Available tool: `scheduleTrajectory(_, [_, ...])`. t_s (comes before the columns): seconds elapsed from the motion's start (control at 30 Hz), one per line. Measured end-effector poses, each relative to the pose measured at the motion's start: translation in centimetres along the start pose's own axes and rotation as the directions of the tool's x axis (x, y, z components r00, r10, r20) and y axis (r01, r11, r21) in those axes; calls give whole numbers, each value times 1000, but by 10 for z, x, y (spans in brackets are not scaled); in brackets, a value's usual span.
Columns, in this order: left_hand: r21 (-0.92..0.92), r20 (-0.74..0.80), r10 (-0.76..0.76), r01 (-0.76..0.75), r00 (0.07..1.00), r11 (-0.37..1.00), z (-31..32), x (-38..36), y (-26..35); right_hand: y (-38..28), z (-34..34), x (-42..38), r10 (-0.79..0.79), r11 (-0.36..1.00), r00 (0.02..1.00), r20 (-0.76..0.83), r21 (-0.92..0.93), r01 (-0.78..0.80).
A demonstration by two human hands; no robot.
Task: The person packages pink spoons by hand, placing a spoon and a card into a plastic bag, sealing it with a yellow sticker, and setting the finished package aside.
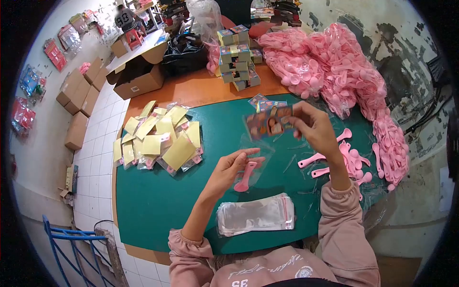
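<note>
My left hand (228,168) holds a clear plastic bag (262,165) with a pink spoon (245,177) in or against it, fingers closed round its edge. Up and to the right, my right hand (313,125) pinches the right end of a printed card (270,122), which is held above the green mat (201,210). Below my left hand lies a stack of clear bags (256,215). Loose pink spoons (351,160) are scattered to the right, below my right forearm. Several filled packets with yellowish cards (165,136) are piled at the left.
Stacked bundles of cards (236,60) stand at the table's back. Large bags of pink spoons (330,62) fill the back right. An open cardboard box (138,79) and a black bag (184,57) sit back left. A person (125,19) is far off at upper left.
</note>
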State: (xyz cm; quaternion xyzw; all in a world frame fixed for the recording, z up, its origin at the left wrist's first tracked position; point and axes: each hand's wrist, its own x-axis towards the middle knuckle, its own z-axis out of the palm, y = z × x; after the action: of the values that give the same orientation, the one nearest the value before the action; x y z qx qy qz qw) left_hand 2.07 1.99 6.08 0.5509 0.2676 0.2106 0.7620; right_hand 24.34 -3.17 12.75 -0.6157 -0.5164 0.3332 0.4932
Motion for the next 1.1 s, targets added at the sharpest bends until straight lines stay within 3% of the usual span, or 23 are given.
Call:
scheduleTrajectory(0.03, [-17, 8, 9, -9, 1000, 1000, 0, 2, -3, -1, -1, -5, 2, 1000, 1000, -3, 0, -2])
scheduleTrajectory(0.1, [-13, 19, -3, 3, 1000, 1000, -4, 4, -7, -3, -2, -11, -322, 863, 936, 140, -363, 351])
scheduleTrajectory(0.13, [-10, 28, -13, 13, 1000, 1000, -4, 4, -7, -4, -4, -12, -323, 863, 936, 138, -364, 351])
scheduleTrajectory(0.2, [-1, 21, 2, -2, 1000, 1000, 3, 1, 1, -7, -6, -14, -393, 747, 874, 286, -455, 485])
scheduleTrajectory(0.23, [8, 12, 15, -15, 1000, 1000, 7, -1, 4, -10, -4, -16, -395, 746, 873, 287, -454, 487])
scheduleTrajectory(0.3, [14, 26, 20, -20, 999, 1000, 9, -1, 5, -18, 2, -23, -340, 867, 941, 2, -386, 314])
scheduleTrajectory(0.43, [72, 35, -3, 1, 999, 997, 5, 1, -4, -24, 2, -31, -258, 925, 965, -42, -299, 234])
scheduleTrajectory(0.5, [69, 38, -5, 2, 999, 998, 7, -1, 0, -22, 2, -32, -394, 815, 909, 136, -406, 414])
scheduleTrajectory(0.53, [65, 37, -8, 6, 999, 998, 7, -2, 2, -25, 1, -34, -394, 814, 909, 137, -408, 415])
scheduleTrajectory(0.57, [63, 36, -7, 5, 999, 998, 6, -1, -2, -31, -1, -36, -357, 808, 917, 180, -433, 400])
scheduleTrajectory(0.63, [281, 142, 64, -102, 988, 954, 2, 3, -11, -33, -1, -38, -316, 801, 923, 221, -458, 384])
scheduleTrajectory(0.67, [280, 144, 63, -102, 988, 955, 6, 4, -12, -32, 1, -38, -276, 803, 900, 338, -434, 409])
scheduleTrajectory(0.7, [297, 181, 151, -200, 972, 934, 13, 5, -11, -30, 3, -38, -234, 806, 863, 448, -407, 430])
scheduleTrajectory(0.73, [309, 220, 237, -298, 946, 903, 19, 4, -9, -28, 4, -37, -232, 806, 865, 445, -410, 427])
scheduleTrajectory(0.77, [308, 222, 238, -300, 945, 903, 23, 2, -3, -24, 5, -35, -124, 810, 820, 559, -420, 409])
scheduleTrajectory(0.8, [442, 226, 188, -272, 956, 855, 26, -1, 5, -19, 7, -33, -14, 812, 751, 660, -430, 394])
scheduleTrajectory(0.83, [568, 219, 138, -241, 966, 787, 28, -3, 10, -9, 6, -32, -30, 746, 739, 673, -477, 465])
scheduleTrajectory(0.87, [569, 213, 141, -239, 967, 787, 29, -3, 9, -1, 8, -31, -33, 744, 735, 678, -474, 470])
scheduleTrajectory(0.93, [601, 101, 67, -114, 993, 791, 31, -6, 7, 11, 11, -31, -366, 808, 707, 605, -170, 564])
scheduleTrajectory(0.97, [601, 97, 65, -111, 993, 792, 29, -7, 5, 11, 10, -31, -367, 809, 706, 606, -167, 564])
scheduleTrajectory(1.03, [550, 145, -21, -63, 989, 833, 21, -7, -2, 11, 6, -30, -68, 940, 804, 591, -232, 250])
scheduleTrajectory(1.07, [550, 145, -19, -65, 989, 833, 13, -5, -12, 15, 4, -31, -69, 939, 803, 591, -233, 252])
scheduleTrajectory(1.1, [464, 239, 59, -167, 969, 870, 2, -3, -26, 24, 2, -31, -28, 978, 868, 495, -167, 126])
